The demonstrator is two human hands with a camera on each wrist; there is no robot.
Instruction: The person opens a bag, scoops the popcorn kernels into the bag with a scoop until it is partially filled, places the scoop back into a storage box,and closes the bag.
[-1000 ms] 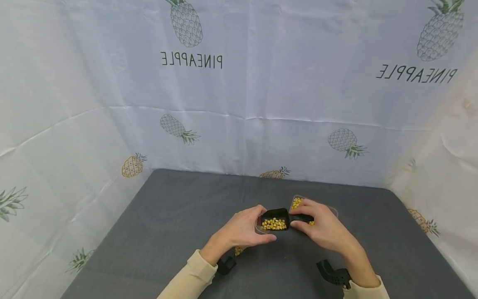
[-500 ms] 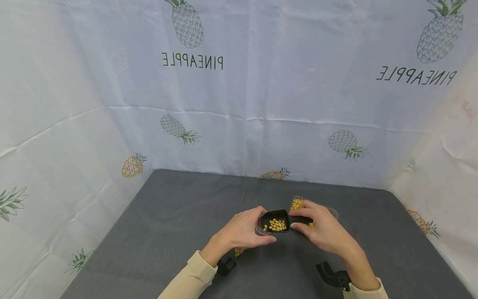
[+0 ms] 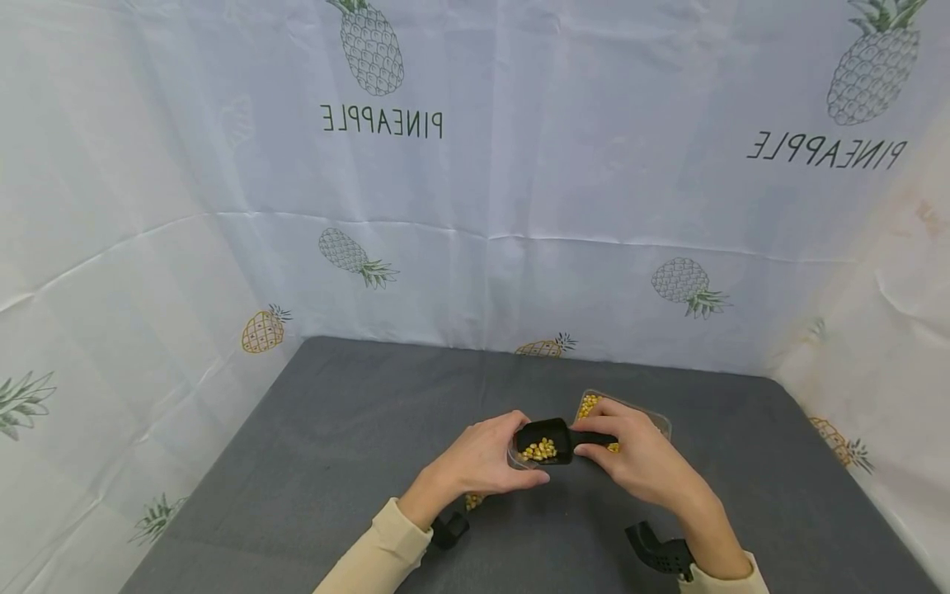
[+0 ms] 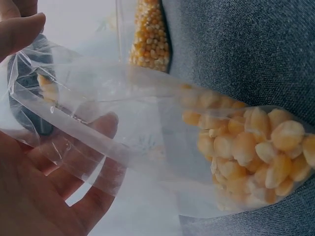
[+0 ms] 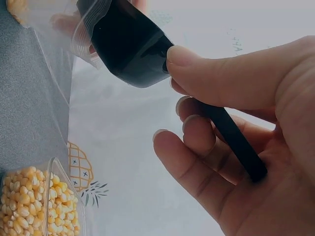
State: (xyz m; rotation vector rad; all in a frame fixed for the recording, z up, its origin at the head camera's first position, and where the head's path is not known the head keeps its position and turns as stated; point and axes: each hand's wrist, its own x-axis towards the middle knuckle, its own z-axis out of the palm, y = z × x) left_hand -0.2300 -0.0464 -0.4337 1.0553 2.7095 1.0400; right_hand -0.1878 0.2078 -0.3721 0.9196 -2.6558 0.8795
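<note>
My right hand (image 3: pixel 641 450) pinches the handle of a black scoop (image 5: pixel 130 46) between thumb and fingers. Yellow corn kernels (image 3: pixel 538 450) lie in the scoop, gathered toward its front edge. The scoop's front reaches into the mouth of a clear plastic bag (image 4: pixel 142 142). My left hand (image 3: pixel 486 455) holds that bag around its mouth, thumb on the near side and fingers on the far side. More kernels (image 4: pixel 246 152) fill the bag's bottom, which hangs below the hand, mostly hidden by it in the head view.
A clear plastic box (image 5: pixel 51 196) of corn kernels stands on the grey table (image 3: pixel 371 412) behind my right hand. A white curtain (image 3: pixel 475 173) with printed pineapples surrounds the table at the back and sides. A black wrist mount (image 3: pixel 660 551) sits on the right wrist.
The scoop has shifted slightly left and tips into the bag's mouth. Fewer kernels lie in it, and they have slid toward its front. My left hand stays nearly still.
</note>
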